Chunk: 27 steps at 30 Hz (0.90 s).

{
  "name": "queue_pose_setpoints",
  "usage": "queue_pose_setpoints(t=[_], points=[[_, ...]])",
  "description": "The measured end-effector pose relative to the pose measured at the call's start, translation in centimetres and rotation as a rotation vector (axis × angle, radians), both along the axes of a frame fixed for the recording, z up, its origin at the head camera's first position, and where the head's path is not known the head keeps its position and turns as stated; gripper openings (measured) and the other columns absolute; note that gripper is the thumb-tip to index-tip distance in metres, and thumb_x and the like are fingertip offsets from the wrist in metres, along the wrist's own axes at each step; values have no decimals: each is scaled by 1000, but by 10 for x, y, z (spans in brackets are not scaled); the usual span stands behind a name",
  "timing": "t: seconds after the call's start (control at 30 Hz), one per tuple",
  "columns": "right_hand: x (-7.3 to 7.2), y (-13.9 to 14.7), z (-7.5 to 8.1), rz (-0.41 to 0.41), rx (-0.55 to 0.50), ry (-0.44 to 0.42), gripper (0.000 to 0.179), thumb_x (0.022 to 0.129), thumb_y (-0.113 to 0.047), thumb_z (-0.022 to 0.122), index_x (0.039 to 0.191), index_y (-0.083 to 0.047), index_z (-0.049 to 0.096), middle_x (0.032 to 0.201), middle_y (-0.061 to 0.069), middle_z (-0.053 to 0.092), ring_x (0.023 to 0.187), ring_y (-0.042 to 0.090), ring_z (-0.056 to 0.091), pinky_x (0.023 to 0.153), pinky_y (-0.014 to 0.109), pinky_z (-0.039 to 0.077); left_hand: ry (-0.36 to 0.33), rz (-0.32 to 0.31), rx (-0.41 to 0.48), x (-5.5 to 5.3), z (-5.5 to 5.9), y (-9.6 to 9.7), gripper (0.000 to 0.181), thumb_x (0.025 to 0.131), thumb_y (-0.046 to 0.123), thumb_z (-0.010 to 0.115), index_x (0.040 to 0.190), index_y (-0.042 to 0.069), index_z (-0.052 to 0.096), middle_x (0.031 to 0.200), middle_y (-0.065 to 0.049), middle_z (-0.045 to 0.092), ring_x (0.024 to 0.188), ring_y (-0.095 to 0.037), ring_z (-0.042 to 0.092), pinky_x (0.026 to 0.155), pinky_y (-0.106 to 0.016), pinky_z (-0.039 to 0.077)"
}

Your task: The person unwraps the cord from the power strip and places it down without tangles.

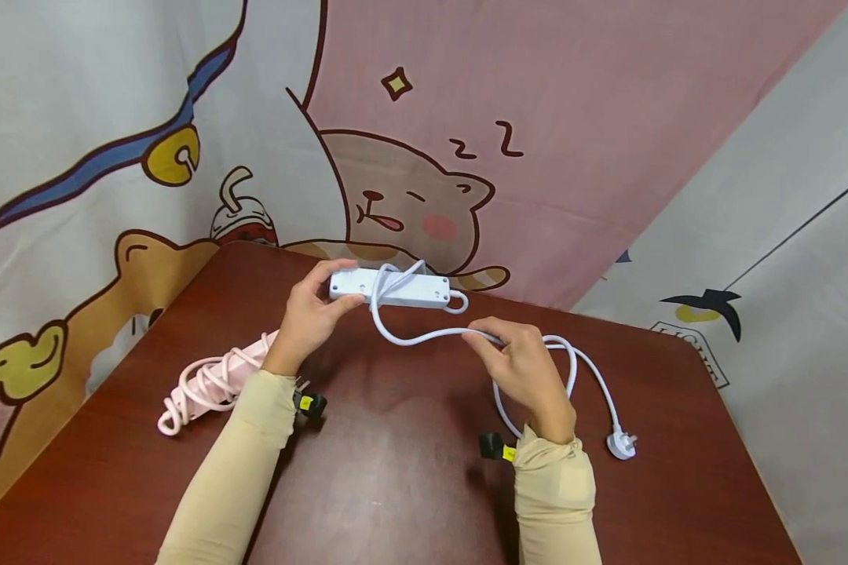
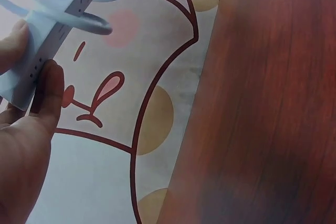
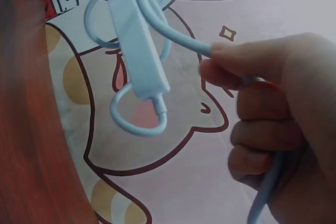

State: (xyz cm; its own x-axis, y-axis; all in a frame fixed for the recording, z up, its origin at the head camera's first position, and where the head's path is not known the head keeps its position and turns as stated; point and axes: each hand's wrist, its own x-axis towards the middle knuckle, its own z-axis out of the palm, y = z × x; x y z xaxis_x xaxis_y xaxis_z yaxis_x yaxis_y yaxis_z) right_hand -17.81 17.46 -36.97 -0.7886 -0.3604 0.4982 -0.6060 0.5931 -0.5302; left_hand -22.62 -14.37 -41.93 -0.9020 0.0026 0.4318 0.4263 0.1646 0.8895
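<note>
My left hand (image 1: 312, 312) grips one end of a white power strip (image 1: 424, 289), holding it up above the far part of the table. Its thumb and fingers press the strip from opposite sides, as the left wrist view shows. The white cord (image 1: 411, 342) leaves the strip's right end in a small loop and wraps around its middle. To the right, my right hand (image 1: 521, 362) pinches that cord between thumb and forefinger, with the other fingers curled in the right wrist view. Beyond this hand the cord loops down to a white plug (image 1: 621, 444) at the right.
A pink power strip (image 1: 215, 384) wound in its own cord lies on the left of the brown table (image 1: 367, 502), beside my left forearm. A cartoon-printed curtain (image 1: 551, 141) hangs behind the table's far edge and along its sides.
</note>
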Motion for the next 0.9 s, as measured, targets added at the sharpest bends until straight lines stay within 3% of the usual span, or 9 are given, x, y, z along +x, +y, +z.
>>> queue_pose_setpoints(t=[0.1, 0.33, 0.63, 0.77, 0.9], points=[[-1, 0, 0, -22, -70, 59, 6, 92, -10, 75, 96, -8, 79, 81, 3, 75, 62, 5, 53, 61, 15, 46, -6, -5, -11, 0, 0, 1, 52, 85, 8, 82, 133, 9, 63, 131, -12, 62, 101, -16, 57, 81, -12, 50], [-4, 1, -1, -109, -213, 184, 6, 91, -6, 75, 89, -1, 79, 66, 6, 69, 57, 3, 46, 56, 14, 37, -42, -37, -65, 0, 0, 0, 51, 87, 10, 81, 135, 14, 63, 130, -12, 63, 101, -18, 58, 82, -16, 50], [-12, 10, -5, -345, -208, 178, 16, 92, -12, 74, 81, -2, 79, 69, 11, 74, 58, -1, 51, 56, 13, 36, -144, -206, -125, 5, 4, 6, 47, 87, 14, 82, 130, 21, 65, 125, -7, 66, 99, -21, 61, 81, -22, 52], [-16, 17, -11, -463, -188, 154, 20, 92, -15, 73, 79, -2, 79, 65, 12, 73, 56, 9, 54, 55, 21, 38, -163, -243, -129, 6, 5, 7, 46, 86, 13, 82, 128, 21, 66, 120, -7, 68, 97, -22, 62, 79, -24, 52], [-21, 25, -20, -541, -143, 124, 22, 92, -17, 73, 80, 0, 79, 66, 15, 73, 59, 31, 65, 58, 40, 46, -182, -306, -139, 6, 4, 7, 47, 85, 12, 83, 128, 19, 67, 118, -9, 69, 97, -22, 62, 79, -24, 53]])
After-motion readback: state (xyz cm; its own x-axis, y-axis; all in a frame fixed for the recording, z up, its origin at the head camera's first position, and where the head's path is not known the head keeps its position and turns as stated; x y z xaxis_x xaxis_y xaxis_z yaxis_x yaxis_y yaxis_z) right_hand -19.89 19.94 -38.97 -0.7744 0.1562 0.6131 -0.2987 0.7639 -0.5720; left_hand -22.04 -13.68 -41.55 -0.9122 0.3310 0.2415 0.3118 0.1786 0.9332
